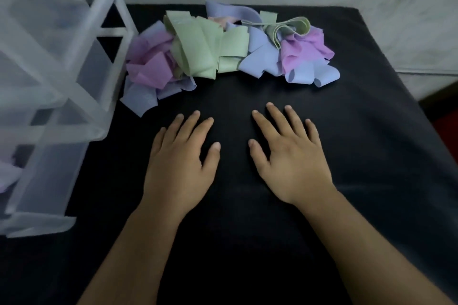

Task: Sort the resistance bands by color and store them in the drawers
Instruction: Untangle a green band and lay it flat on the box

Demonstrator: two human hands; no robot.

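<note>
Head view showed the left hand (178, 163) and right hand (292, 158) flat on the counter (371, 131), fingers (277, 119) released and holding nothing. The resistance bands (223, 49) lay heaped just ahead, stretched left-to-right, nearest the left hand, with the drawers (49, 82) at left.

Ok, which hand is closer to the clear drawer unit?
Left. The left hand lies flat on the cloth to the right of the drawer unit; the right hand lies farther right.
</note>
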